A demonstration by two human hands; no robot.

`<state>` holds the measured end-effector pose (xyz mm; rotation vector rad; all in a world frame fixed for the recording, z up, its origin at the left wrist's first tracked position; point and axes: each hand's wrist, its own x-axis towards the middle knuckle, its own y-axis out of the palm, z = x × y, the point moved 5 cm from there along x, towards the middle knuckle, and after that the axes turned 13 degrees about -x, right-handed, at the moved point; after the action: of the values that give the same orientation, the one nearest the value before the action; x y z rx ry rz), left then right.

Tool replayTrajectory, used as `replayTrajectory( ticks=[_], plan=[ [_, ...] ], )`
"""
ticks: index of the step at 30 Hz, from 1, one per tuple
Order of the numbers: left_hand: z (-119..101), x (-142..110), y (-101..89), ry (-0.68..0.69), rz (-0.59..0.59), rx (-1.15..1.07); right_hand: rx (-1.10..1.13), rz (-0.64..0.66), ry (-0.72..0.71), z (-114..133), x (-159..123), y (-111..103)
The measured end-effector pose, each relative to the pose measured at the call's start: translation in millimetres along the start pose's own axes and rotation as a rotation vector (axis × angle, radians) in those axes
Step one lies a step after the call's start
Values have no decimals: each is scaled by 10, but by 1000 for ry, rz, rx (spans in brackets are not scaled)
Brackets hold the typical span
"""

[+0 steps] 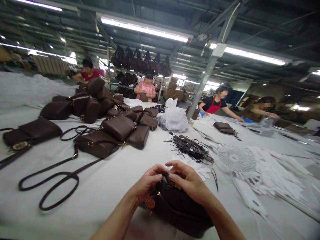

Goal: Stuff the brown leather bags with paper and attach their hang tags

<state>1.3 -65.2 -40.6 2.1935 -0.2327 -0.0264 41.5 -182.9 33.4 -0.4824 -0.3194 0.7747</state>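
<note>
A dark brown handbag (182, 210) lies on the white-covered table right in front of me. At its far end, my left hand (150, 180) pinches the bag's edge from the left, thumb against fingers. My right hand (187, 180) grips the same end from the right, its fingers curled over the top. Between the two thumbs a bit of hardware or strap end shows, too small to make out. A round red and gold charm (150, 202) hangs from the bag just below my left hand.
Brown bags (118, 126) are heaped at left, a long strap (60, 175) looping toward me. Ahead lies a pile of black tags with cords (191, 146). A white fan (236, 158) and white paper pieces (280, 176) are at right. Several co-workers stand around the table.
</note>
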Motion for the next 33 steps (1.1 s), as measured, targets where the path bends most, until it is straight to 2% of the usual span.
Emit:
replayTrajectory(
  ticks=[2, 4, 7, 12, 14, 18, 21, 24, 27, 29, 30, 33],
  plan=[
    [-21, 32, 51, 48, -13, 33, 5, 3, -25, 17, 36, 7],
    [-56, 48, 68, 159, -47, 66, -18, -23, -39, 29, 72, -23],
    [-36, 53, 49, 256, -86, 104, -146, -44, -75, 85, 106, -46],
    [20, 39, 71, 267, -63, 281, -233, -89, -127, 184, 98, -21],
    [-22, 24, 113, 262, -39, 347, -172, -112, -107, 143, 78, -43],
    [-87, 35, 238, 208, 103, 457, 59, -124, -47, -22, 38, -112],
    [-70, 78, 279, 189, 117, 509, 80, -136, -69, -45, 46, -152],
    [-81, 103, 297, 277, 25, 673, -126, -205, -146, 51, 43, -210],
    [-184, 57, 355, 497, -86, 947, -546, -440, -284, 218, -125, -299],
    [-232, 18, 423, 608, -92, 1134, -815, -623, -373, 311, -345, -299],
    [-246, 1, 455, 656, -90, 1215, -917, -674, -411, 337, -458, -263],
    [-258, -35, 525, 800, -141, 1408, -1082, -686, -460, 325, -690, -78]
  ],
)
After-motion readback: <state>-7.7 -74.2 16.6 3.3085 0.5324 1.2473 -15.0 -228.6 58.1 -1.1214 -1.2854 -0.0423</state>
